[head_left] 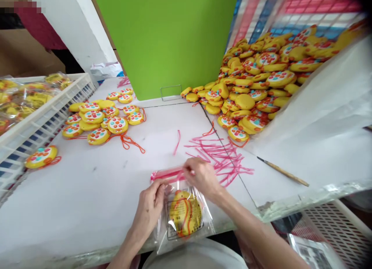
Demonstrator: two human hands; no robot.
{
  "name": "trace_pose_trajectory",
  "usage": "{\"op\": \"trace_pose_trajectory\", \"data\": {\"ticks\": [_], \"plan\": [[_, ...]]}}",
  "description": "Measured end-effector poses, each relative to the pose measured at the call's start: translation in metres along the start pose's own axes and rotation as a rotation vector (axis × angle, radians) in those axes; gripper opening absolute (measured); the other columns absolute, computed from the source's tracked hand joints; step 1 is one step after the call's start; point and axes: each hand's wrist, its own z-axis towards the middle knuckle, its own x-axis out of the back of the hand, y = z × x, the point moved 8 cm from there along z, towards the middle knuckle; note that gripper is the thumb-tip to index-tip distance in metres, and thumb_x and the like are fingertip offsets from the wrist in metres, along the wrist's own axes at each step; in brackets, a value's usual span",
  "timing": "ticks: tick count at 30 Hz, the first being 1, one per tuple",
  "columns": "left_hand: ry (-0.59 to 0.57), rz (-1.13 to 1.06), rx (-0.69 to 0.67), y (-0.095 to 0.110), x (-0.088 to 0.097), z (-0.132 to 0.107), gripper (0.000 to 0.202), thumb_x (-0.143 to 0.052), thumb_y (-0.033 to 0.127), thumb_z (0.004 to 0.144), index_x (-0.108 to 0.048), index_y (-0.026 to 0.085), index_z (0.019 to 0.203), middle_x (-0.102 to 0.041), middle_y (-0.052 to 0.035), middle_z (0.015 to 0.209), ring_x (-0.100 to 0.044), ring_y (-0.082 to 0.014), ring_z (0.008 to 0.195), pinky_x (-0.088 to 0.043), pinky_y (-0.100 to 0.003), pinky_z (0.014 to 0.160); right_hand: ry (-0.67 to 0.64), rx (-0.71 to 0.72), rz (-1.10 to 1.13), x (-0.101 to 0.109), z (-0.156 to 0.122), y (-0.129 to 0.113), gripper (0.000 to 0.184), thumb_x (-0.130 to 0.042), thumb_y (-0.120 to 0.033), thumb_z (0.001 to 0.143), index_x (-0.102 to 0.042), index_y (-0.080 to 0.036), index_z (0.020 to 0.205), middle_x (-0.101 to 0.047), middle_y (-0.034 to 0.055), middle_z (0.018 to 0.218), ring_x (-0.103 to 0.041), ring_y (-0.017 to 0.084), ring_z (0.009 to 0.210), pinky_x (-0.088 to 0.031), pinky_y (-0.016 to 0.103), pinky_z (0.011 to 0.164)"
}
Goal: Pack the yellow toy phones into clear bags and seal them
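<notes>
Yellow toy (186,218) is inside a clear bag (207,221), flat against the near edge of the surface (101,207), plain face up w/ an orange cord over it; printed text on the bag crosses it. Along the bag's top runs a pink strip (171,175). L hand (151,201) pinches the bag's upper L corner, thumb against fingers. R hand (202,178) is curled closed at the top edge, prob. gripping the pink strip – fingertips a bit blurred, so not certain.

Progress: for this pc, bagging looks done, strip prob. partway off, flap not folded over yet as far as I can tell. Just beyond the R hand, loose pink strips (221,150) lie scattered, which suggests a good no. of bags dealt w/ already.

Further out L: a cluster of unbagged toys (117,125), dotted faces mostly up, plus a lone toy (41,156) beside a white crate (43,108). Crate holds bagged toys (35,100), so some pcs look finished. Far R: big heap of unbagged toys (247,100) – plenty left, I'd judge. Wooden-handled tool (283,171) lies nearer on the R, untouched. Green panel (171,40) stands behind; a person in a red top (43,23) is in the background.
</notes>
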Motion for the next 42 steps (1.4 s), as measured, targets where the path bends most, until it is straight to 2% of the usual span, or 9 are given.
{"op": "trace_pose_trajectory", "data": {"ticks": [6, 9, 11, 15, 20, 24, 27, 35, 42], "plan": [[-0.032, -0.238, 0.075, -0.015, 0.003, 0.002, 0.027, -0.044, 0.042, 0.085, -0.056, 0.018, 0.082, -0.068, -0.0064, 0.087, -0.063, -0.0186, 0.075, -0.05, -0.029, 0.07, 0.115, -0.38, -0.212, 0.057, -0.04, 0.157, 0.015, -0.049, -0.024, 0.079, -0.062, -0.018, 0.074, -0.064, 0.0048, 0.071, -0.058, 0.018, 0.062, -0.034, 0.026, 0.054], [-0.037, -0.283, 0.09, -0.019, 0.002, 0.003, 0.025, -0.045, 0.04, 0.086, -0.057, 0.018, 0.084, -0.069, -0.0062, 0.089, -0.062, -0.016, 0.071, -0.049, -0.027, 0.068, 0.026, -0.5, -0.359, 0.073, -0.061, 0.187, 0.018, -0.05, -0.03, 0.079, -0.061, -0.02, 0.069, -0.062, 0.0051, 0.063, -0.055, 0.02, 0.056, -0.027, 0.027, 0.049], [-0.045, -0.296, 0.105, -0.022, 0.0, 0.002, 0.024, -0.046, 0.039, 0.086, -0.057, 0.018, 0.086, -0.069, -0.0059, 0.088, -0.062, -0.0153, 0.071, -0.049, -0.027, 0.069, -0.055, -0.448, -0.332, 0.071, -0.064, 0.173, 0.019, -0.051, -0.032, 0.08, -0.06, -0.021, 0.067, -0.06, 0.0032, 0.061, -0.055, 0.019, 0.056, -0.029, 0.027, 0.05], [-0.059, -0.412, 0.14, -0.028, -0.002, 0.001, 0.021, -0.049, 0.038, 0.086, -0.055, 0.018, 0.087, -0.069, -0.0069, 0.088, -0.065, -0.0183, 0.079, -0.05, -0.03, 0.074, -0.066, -0.221, 0.092, 0.057, -0.044, 0.102, 0.017, -0.049, -0.021, 0.077, -0.064, -0.022, 0.086, -0.066, 0.002, 0.082, -0.058, 0.015, 0.067, -0.041, 0.025, 0.062], [-0.043, -0.446, 0.147, -0.025, -0.001, -0.001, 0.018, -0.052, 0.035, 0.084, -0.055, 0.018, 0.088, -0.069, -0.0059, 0.086, -0.066, -0.0191, 0.082, -0.051, -0.029, 0.073, -0.32, -0.168, 0.495, -0.002, -0.01, 0.049, 0.011, -0.056, -0.023, 0.075, -0.067, -0.02, 0.076, -0.065, 0.0008, 0.071, -0.057, 0.016, 0.065, -0.04, 0.026, 0.061], [-0.047, -0.437, 0.127, -0.017, -0.001, -0.002, 0.017, -0.052, 0.035, 0.084, -0.056, 0.018, 0.087, -0.07, -0.0057, 0.087, -0.066, -0.0185, 0.082, -0.05, -0.027, 0.071, -0.437, -0.164, 0.67, -0.047, 0.001, 0.048, 0.012, -0.066, -0.03, 0.07, -0.067, -0.018, 0.074, -0.065, 0.0002, 0.066, -0.058, 0.016, 0.064, -0.041, 0.024, 0.055], [-0.054, -0.45, 0.118, -0.017, -0.001, -0.001, 0.018, -0.053, 0.035, 0.084, -0.056, 0.017, 0.086, -0.07, -0.0063, 0.088, -0.066, -0.019, 0.082, -0.051, -0.026, 0.069, -0.494, -0.179, 0.789, -0.066, -0.002, 0.051, 0.015, -0.065, -0.031, 0.069, -0.065, -0.017, 0.075, -0.065, 0.0006, 0.064, -0.058, 0.015, 0.06, -0.042, 0.023, 0.052], [-0.02, -0.601, 0.181, -0.046, 0.003, -0.004, 0.021, -0.056, 0.038, 0.082, -0.052, 0.02, 0.091, -0.07, -0.0059, 0.086, -0.066, -0.0229, 0.086, -0.053, -0.032, 0.073, -0.416, -0.148, 0.887, -0.047, -0.015, 0.046, 0.012, -0.059, -0.029, 0.072, -0.057, -0.017, 0.071, -0.054, -0.0028, 0.061, -0.049, 0.011, 0.058, -0.038, 0.022, 0.055], [-0.018, -0.625, 0.199, -0.043, 0.007, -0.004, 0.014, -0.049, 0.026, 0.08, -0.053, 0.017, 0.071, -0.066, -0.0029, 0.079, -0.065, -0.0215, 0.087, -0.051, -0.029, 0.071, -0.389, -0.149, 0.732, -0.046, -0.025, 0.039, 0.019, -0.044, -0.016, 0.073, -0.063, -0.016, 0.071, -0.058, -0.0004, 0.063, -0.047, 0.012, 0.055, -0.034, 0.024, 0.054]]}}
